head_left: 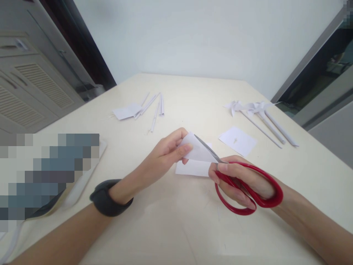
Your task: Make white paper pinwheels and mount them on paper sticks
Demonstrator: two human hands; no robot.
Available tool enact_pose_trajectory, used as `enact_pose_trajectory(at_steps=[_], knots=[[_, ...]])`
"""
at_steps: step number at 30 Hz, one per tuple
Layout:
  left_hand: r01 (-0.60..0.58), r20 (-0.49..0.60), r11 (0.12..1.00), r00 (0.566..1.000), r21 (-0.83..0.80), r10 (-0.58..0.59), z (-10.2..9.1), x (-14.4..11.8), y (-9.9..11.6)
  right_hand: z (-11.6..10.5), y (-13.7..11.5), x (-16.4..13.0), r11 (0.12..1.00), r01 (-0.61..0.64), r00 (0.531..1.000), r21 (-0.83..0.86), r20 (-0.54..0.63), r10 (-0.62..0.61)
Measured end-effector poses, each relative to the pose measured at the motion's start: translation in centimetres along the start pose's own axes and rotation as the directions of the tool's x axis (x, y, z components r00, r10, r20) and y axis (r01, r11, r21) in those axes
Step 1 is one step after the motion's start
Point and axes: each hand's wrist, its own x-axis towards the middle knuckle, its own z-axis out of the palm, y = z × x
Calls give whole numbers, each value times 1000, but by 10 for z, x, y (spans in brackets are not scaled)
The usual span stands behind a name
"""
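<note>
My left hand (173, 147), with a black band on its wrist, pinches a folded triangle of white paper (197, 150) between thumb and fingers. In my right hand (237, 180) is a pair of scissors (271, 200) with red handles. The scissors' metal blades lie along the slanted right edge of the folded paper; whether they are cutting into it I cannot tell. Below both hands a white paper sheet (193, 168) rests on the table, partly covered by the folded piece and my right hand.
Several rolled paper sticks (151, 106) and a small stack of paper (127, 110) lie at the back left. Paper pinwheels on sticks (257, 108) lie at the right, near a paper square (238, 141) with a small item on it. A blurred-out device (49, 173) stands at the left.
</note>
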Motion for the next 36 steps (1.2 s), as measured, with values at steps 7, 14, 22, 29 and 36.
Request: enact_pose_trajectory(at_steps=[7, 14, 22, 29, 36], knots=[[4, 25, 1000, 1000, -5, -4, -4, 2, 1, -3, -2, -3, 1000, -6, 1000, 22, 11, 6], [-25, -28, 999, 999, -29, 24, -6, 0, 3, -14, 3, 4, 987, 42, 999, 156, -39, -36], [-48, -188, 999, 981, -4, 46, -6, 2, 2, -11, 2, 3, 935, 217, 972, 282, -155, -179], [-56, -331, 998, 942, 19, 59, -6, 6, 2, -3, 8, -1, 995, -56, 998, -81, -34, 53], [-64, -453, 998, 890, -17, 49, -8, 8, 3, -5, 6, 5, 997, 69, 976, 15, -206, -65]])
